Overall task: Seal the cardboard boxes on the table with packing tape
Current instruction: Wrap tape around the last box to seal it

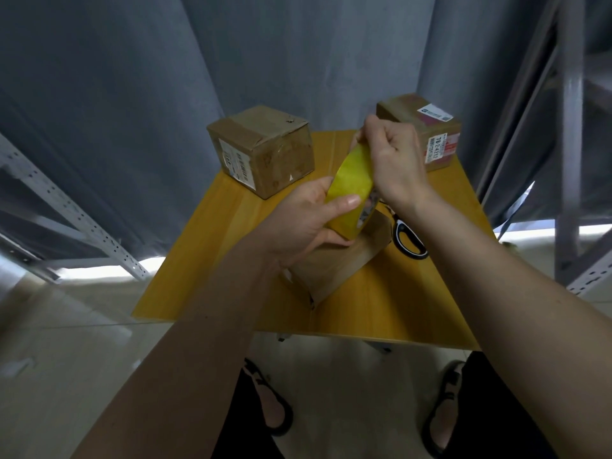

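Two hands shared the yellow packing-tape roll (352,190) above the nearest cardboard box (334,266) on the surface (205,246) — left hand (304,220) gripped it from below, right hand (394,160) pinched at its upper rim, likely for the tape's free end — box directly beneath.

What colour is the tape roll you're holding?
Yellow: the tape roll, clearest in the head view.

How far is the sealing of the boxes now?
Early. No fresh tape shows on the near box under the hands. The left hand holds the tape roll; the right hand picks at its top. The two far boxes sit untouched; their seals are unclear.
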The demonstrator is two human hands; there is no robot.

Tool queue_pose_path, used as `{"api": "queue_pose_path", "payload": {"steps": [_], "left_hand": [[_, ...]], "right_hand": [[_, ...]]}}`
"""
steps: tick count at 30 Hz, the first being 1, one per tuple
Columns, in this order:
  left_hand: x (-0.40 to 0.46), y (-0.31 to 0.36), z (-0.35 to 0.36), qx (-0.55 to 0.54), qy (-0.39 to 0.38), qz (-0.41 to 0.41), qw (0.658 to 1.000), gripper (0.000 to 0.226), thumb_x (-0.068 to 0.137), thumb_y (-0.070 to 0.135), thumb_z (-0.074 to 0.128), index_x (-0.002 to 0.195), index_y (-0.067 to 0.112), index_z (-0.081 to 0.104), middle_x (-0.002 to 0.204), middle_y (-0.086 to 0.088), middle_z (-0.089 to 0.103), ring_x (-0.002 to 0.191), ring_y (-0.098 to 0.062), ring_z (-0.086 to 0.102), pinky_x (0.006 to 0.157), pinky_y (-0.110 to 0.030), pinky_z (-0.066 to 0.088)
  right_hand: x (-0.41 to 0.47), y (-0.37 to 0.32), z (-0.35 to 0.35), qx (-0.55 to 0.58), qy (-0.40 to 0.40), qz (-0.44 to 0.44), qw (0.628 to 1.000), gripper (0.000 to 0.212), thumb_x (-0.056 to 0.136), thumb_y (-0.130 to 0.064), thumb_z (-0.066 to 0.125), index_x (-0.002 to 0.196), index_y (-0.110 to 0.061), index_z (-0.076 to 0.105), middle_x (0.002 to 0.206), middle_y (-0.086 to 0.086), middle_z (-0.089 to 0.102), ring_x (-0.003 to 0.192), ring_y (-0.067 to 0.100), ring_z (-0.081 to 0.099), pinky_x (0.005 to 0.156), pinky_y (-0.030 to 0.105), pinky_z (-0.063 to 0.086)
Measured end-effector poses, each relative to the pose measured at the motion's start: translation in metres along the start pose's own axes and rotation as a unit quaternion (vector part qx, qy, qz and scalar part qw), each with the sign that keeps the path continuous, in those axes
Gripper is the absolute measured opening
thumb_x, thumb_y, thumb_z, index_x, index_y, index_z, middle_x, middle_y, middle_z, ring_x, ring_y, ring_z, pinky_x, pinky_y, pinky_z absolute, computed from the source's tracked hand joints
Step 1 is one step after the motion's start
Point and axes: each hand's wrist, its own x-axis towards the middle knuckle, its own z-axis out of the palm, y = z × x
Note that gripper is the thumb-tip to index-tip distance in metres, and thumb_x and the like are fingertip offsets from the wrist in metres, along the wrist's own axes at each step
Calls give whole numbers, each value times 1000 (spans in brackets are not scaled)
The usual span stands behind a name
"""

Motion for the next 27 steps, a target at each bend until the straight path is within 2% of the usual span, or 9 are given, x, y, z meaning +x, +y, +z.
{"api": "queue_pose_path", "payload": {"steps": [3, 5, 8, 10, 11, 13, 15, 19, 27], "left_hand": [[-1, 2, -8, -47, -44, -28, 998, 41, 96, 19, 51, 135, 4, 47, 134, -22, 55, 125, -36, 53, 97, -62, 45], [2, 5, -11, -79, -61, -57, 993, 43, 98, 34, 46, 136, 14, 47, 132, -18, 59, 125, -35, 54, 96, -65, 44], [8, 6, -9, -97, -5, -72, 993, 38, 98, 36, 48, 129, 14, 51, 127, -17, 63, 117, -35, 60, 89, -65, 47], [12, 4, -5, -136, 47, -57, 988, 44, 97, 33, 50, 135, 10, 46, 133, -18, 58, 117, -37, 58, 87, -67, 47], [14, 5, -2, -166, 71, -42, 983, 46, 97, 33, 50, 137, 10, 44, 135, -17, 56, 119, -38, 57, 88, -69, 45], [18, 6, 1, -212, 110, 0, 971, 39, 100, 34, 46, 131, 12, 50, 133, -17, 58, 120, -37, 56, 93, -73, 38], [22, 7, 3, -234, 149, 29, 960, 38, 102, 33, 41, 129, 9, 53, 130, -18, 60, 121, -37, 56, 97, -74, 35], [24, 8, 6, -275, 188, 39, 942, 46, 104, 33, 35, 138, 4, 43, 133, -22, 55, 120, -38, 56, 94, -73, 38], [17, 7, 11, -201, 211, 73, 954, 40, 106, 19, 33, 136, -6, 38, 134, -30, 51, 121, -43, 54, 94, -72, 40]], "right_hand": [[1, 0, -3, 16, -24, 6, 1000, 49, 103, -21, 38, 74, 6, 67, 65, 13, 62, 59, 11, 52, 63, 31, 41], [-1, 0, -3, 14, -47, 2, 999, 48, 103, -20, 39, 76, 5, 68, 71, 15, 65, 62, 9, 54, 65, 29, 41], [-3, 1, -1, -3, -46, -22, 999, 33, 102, -18, 41, 96, -2, 69, 97, 13, 67, 90, 14, 59, 86, 34, 47], [-3, 2, -2, -21, 7, -61, 998, 27, 102, -18, 43, 118, -5, 61, 118, 10, 61, 114, 20, 53, 101, 39, 40], [-5, 3, -3, -31, 34, -84, 995, 28, 101, -18, 45, 121, -6, 59, 120, 11, 58, 117, 23, 51, 101, 40, 40], [-12, 5, -5, -43, 59, -125, 990, 25, 97, -19, 52, 115, -5, 63, 110, 12, 59, 107, 24, 55, 92, 41, 45], [-24, 10, -4, -52, 34, -158, 986, 20, 92, -18, 61, 107, -5, 67, 100, 13, 60, 96, 25, 58, 85, 42, 49], [-37, 16, 2, -78, -11, -170, 982, 24, 85, -15, 70, 108, -6, 72, 98, 15, 62, 96, 30, 60, 82, 48, 51], [-37, 7, 9, -32, 22, -137, 990, 24, 81, -8, 74, 104, -3, 74, 91, 14, 68, 83, 23, 65, 76, 41, 54]]}}
